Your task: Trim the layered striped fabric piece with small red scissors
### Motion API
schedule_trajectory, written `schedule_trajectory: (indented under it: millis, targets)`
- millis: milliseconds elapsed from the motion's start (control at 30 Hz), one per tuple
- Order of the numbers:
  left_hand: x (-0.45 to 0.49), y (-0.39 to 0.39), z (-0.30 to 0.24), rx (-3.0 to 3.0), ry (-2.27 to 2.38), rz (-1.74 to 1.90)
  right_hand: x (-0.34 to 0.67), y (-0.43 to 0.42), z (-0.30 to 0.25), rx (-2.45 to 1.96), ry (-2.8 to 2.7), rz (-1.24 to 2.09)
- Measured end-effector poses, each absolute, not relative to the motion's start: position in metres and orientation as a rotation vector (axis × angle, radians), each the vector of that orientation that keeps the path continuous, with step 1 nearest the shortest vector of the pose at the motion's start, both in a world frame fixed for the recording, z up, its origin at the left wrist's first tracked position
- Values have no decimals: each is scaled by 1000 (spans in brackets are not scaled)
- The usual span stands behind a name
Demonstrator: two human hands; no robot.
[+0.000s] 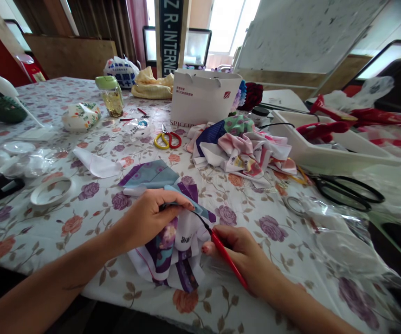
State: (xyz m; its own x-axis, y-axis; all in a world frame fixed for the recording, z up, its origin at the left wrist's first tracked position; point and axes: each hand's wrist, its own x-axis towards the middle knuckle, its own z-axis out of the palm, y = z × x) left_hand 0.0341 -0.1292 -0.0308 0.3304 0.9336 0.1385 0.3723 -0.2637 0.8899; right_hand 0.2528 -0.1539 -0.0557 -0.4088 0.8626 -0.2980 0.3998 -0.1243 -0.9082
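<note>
My left hand (151,218) is closed around a bunched piece of patterned fabric (176,246) in purple, blue and white, near the table's front edge. My right hand (242,253) grips a thin red-handled tool (226,255) whose dark tip runs up into the fabric by my left fingers. The fabric spreads under both hands on the floral tablecloth (249,208).
A heap of colourful cloth pieces (245,148) lies behind. Yellow-and-red scissors (167,139), a white paper bag (203,97), a tape roll (50,191), a jar (112,96), black scissors (350,191) and a white tray (326,153) stand around. Clear plastic covers the right side.
</note>
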Motion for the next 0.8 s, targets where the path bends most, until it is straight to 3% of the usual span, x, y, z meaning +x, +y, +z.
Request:
schedule_trajectory:
  millis: [300,800]
  targets:
    - [30,-130,-26,1471,1150,687,254,-155,-57,-1380,-1778,1543]
    - [30,-127,-34,1343,1086,732,251,-154,-55,-1436,-1803,1502]
